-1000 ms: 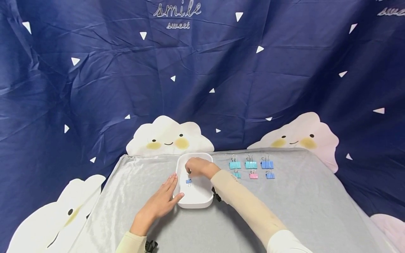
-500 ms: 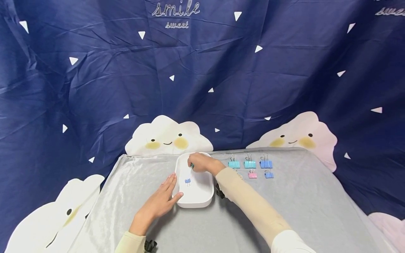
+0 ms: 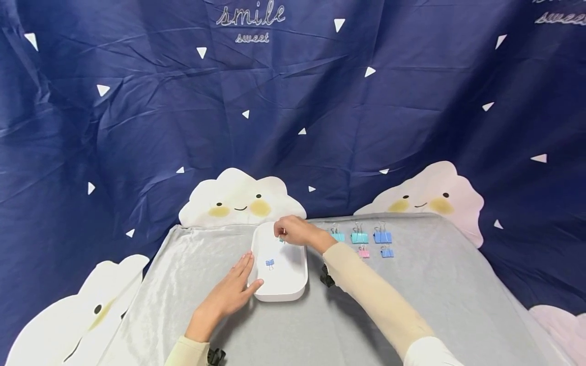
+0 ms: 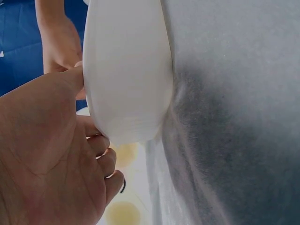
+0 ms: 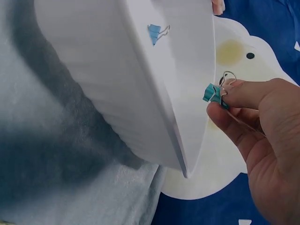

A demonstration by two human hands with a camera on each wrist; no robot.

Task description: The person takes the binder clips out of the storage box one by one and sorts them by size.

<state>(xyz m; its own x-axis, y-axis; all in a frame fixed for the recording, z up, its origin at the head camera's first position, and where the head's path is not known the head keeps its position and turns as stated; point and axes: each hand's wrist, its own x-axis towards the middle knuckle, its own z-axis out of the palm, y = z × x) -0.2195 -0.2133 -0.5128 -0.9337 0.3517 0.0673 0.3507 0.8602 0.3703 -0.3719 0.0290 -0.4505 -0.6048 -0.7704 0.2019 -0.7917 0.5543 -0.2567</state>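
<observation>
A white box [image 3: 281,287] with rounded corners stands on the grey cloth. Along its left rim rests my left hand [image 3: 231,288], fingers extended and thumb apart at the near side. My right hand [image 3: 296,231] is over the far part of the box, where thumb and index finger pinch a small teal binder clip [image 5: 215,95] with silver wire handles. A small blue binder clip [image 3: 269,263] lies on the box floor, nearer the left side. The left wrist view shows mostly the outer wall of the box [image 4: 129,70] and my fingers at its rim.
Right of the box, larger binder clips lie in a row: two teal [image 3: 359,237] and one blue [image 3: 382,237]. Before them lie a small pink clip [image 3: 363,252] and a small blue clip [image 3: 387,252]. A navy curtain [image 3: 293,101] hangs behind the table.
My right hand has shifted slightly to the right and back over the box, and the teal clip now shows below its fingers. The left hand has stayed at the rim.
</observation>
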